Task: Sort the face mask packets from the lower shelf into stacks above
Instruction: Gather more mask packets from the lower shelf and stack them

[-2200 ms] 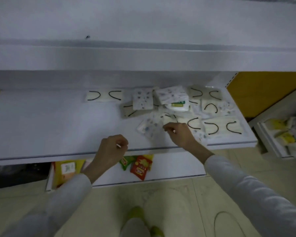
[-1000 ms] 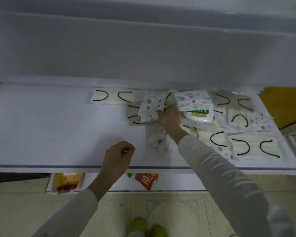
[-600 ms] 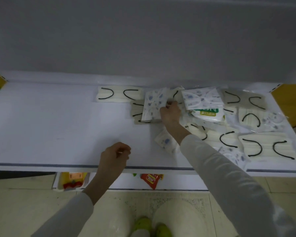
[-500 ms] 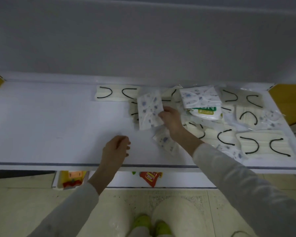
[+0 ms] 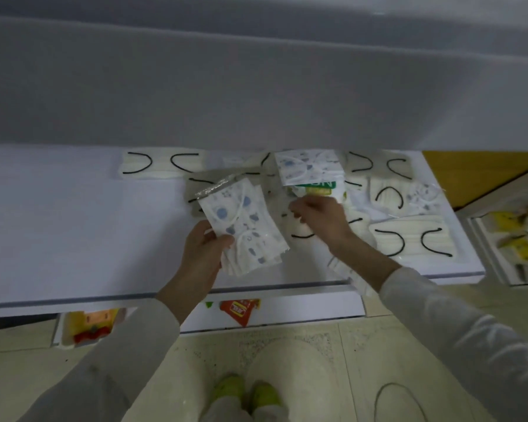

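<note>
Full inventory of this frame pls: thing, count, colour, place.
Shelf board: one, white, across the middle.
Clear packets of black-looped masks: at least five, cream-white, shelf back and right.
Blue-patterned mask packets: several, white, in the pile; a bunch held up.
Green-labelled packet: one, under a patterned packet.
Red snack packet: one, lower ledge.
Yellow packet: one, lower ledge, left.
Shoes: two, green, on the floor.
Left hand: grips the patterned bunch.
Right hand: over the pile; grip unclear.
</note>
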Tool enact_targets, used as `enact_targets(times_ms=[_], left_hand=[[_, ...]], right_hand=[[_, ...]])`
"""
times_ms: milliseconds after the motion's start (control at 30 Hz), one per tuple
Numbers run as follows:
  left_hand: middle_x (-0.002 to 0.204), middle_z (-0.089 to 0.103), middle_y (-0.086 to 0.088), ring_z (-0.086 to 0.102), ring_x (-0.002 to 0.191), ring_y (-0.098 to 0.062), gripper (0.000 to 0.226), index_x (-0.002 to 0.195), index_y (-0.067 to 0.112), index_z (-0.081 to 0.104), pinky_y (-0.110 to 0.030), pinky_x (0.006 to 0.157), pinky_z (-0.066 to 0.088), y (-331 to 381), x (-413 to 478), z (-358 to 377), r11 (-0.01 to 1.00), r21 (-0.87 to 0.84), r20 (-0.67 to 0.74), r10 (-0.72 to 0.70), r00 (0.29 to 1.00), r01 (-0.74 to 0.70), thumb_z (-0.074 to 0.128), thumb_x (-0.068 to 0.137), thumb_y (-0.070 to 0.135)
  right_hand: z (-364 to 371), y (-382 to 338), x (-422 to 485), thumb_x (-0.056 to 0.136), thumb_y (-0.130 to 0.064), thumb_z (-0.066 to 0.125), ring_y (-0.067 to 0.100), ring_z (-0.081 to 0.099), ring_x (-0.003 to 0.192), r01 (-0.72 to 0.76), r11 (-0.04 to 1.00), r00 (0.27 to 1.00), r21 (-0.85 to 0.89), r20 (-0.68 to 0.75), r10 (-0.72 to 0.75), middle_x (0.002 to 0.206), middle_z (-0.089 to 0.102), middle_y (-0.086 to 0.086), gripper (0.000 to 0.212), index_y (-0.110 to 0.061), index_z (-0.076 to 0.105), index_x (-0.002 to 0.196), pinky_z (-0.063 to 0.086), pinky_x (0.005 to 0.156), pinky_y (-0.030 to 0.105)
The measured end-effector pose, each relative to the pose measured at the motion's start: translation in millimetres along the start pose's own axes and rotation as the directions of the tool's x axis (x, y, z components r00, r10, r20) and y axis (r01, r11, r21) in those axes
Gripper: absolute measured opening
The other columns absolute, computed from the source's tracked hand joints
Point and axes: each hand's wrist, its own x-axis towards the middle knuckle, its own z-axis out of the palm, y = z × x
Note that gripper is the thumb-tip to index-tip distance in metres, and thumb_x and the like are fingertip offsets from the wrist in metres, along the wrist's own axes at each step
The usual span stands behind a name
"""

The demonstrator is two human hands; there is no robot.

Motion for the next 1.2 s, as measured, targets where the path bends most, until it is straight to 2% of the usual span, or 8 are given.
enact_targets(times_ms=[133,267,600,700,800,933,1067,1200], left_hand=[[0.102,0.065,-0.008,0.063,0.098,-0.026,0.027,0.101,0.012,0.056,-0.044,0.086,0.052,-2.8,-7.4,-7.1,0.995,0.085,-0.024,0.056,0.998,-0.054,0.051,0.087,-0.011],[0.104,0.067,-0.011,0.064,0.099,-0.029,0.026,0.098,0.014,0.057,-0.050,0.086,0.053,-2.3,-18.5,-24.3,0.990,0.113,-0.028,0.083,0.996,-0.079,0.052,0.087,-0.009],[0.106,0.066,-0.018,0.063,0.099,-0.039,0.028,0.099,0.012,0.058,-0.063,0.083,0.050,-14.0,-20.7,-42.2,0.994,0.100,-0.081,0.060,0.995,-0.052,0.050,0.086,-0.011],[0.103,0.065,-0.014,0.063,0.096,-0.035,0.028,0.105,0.010,0.055,-0.053,0.075,0.055,-15.1,-19.8,-34.3,0.992,0.117,-0.090,0.062,0.994,-0.051,0.047,0.086,-0.009],[0.099,0.062,-0.008,0.060,0.088,-0.025,0.027,0.110,0.010,0.051,-0.030,0.056,0.049,-11.7,-21.3,-30.5,0.984,0.160,-0.086,0.098,0.991,-0.084,0.044,0.089,-0.006],[0.093,0.060,-0.004,0.058,0.077,-0.018,0.025,0.108,0.013,0.049,-0.022,0.046,0.043,-6.5,-23.9,-32.2,0.975,0.203,-0.096,0.117,0.989,-0.095,0.041,0.091,-0.003],[0.088,0.059,-0.006,0.056,0.076,-0.023,0.026,0.095,0.021,0.056,-0.029,0.054,0.044,-3.8,-29.0,-29.7,0.974,0.205,-0.056,0.107,0.993,-0.094,0.044,0.090,-0.002],[0.088,0.069,-0.003,0.066,0.077,-0.020,0.017,0.095,0.021,0.064,-0.034,0.069,0.053,1.2,-38.2,-20.8,0.995,0.077,-0.027,0.072,0.997,-0.070,0.051,0.093,0.011]], right_hand=[[-27.8,11.9,65.6,0.093,-0.027,0.047,0.034,0.058,0.105,-0.192,0.952,0.904,-0.238,-0.420,0.077,0.108,0.064,0.017,0.029,-0.003,0.063,0.102,0.046,0.082,0.034],[-37.1,22.4,109.3,0.088,-0.051,0.049,0.037,0.046,0.122,-0.434,0.868,0.837,-0.242,-0.464,0.289,0.132,0.050,0.018,0.062,-0.003,0.052,0.127,0.039,0.101,0.044],[-43.4,35.3,116.9,0.085,-0.020,0.063,0.035,0.059,0.108,-0.320,0.947,0.776,-0.028,-0.581,0.246,0.118,0.061,0.016,0.032,-0.007,0.059,0.114,0.047,0.086,0.034],[-55.0,35.9,110.3,0.083,-0.009,0.059,0.028,0.060,0.089,-0.101,0.987,0.770,0.129,-0.618,0.159,0.088,0.061,0.007,0.017,-0.007,0.059,0.099,0.045,0.074,0.029],[-67.0,22.9,90.7,0.077,-0.004,0.062,0.018,0.053,0.072,0.115,0.939,0.849,0.325,-0.522,0.077,0.081,0.055,0.005,0.016,-0.003,0.056,0.091,0.049,0.062,0.028],[-72.5,-21.7,41.1,0.079,0.009,0.061,0.019,0.061,0.066,0.128,0.867,0.989,0.482,-0.131,-0.073,0.079,0.062,0.008,0.019,-0.010,0.060,0.082,0.052,0.056,0.027],[-56.1,-54.9,-3.3,0.080,0.013,0.060,0.008,0.063,0.054,0.073,0.883,0.939,0.464,0.265,-0.217,0.058,0.065,-0.007,0.027,-0.011,0.062,0.092,0.049,0.051,0.020],[-15.8,-60.4,-24.1,0.082,0.006,0.065,-0.004,0.054,0.047,0.161,0.967,0.886,0.200,0.402,-0.231,0.048,0.055,-0.015,0.024,-0.017,0.058,0.082,0.044,0.046,0.014]])
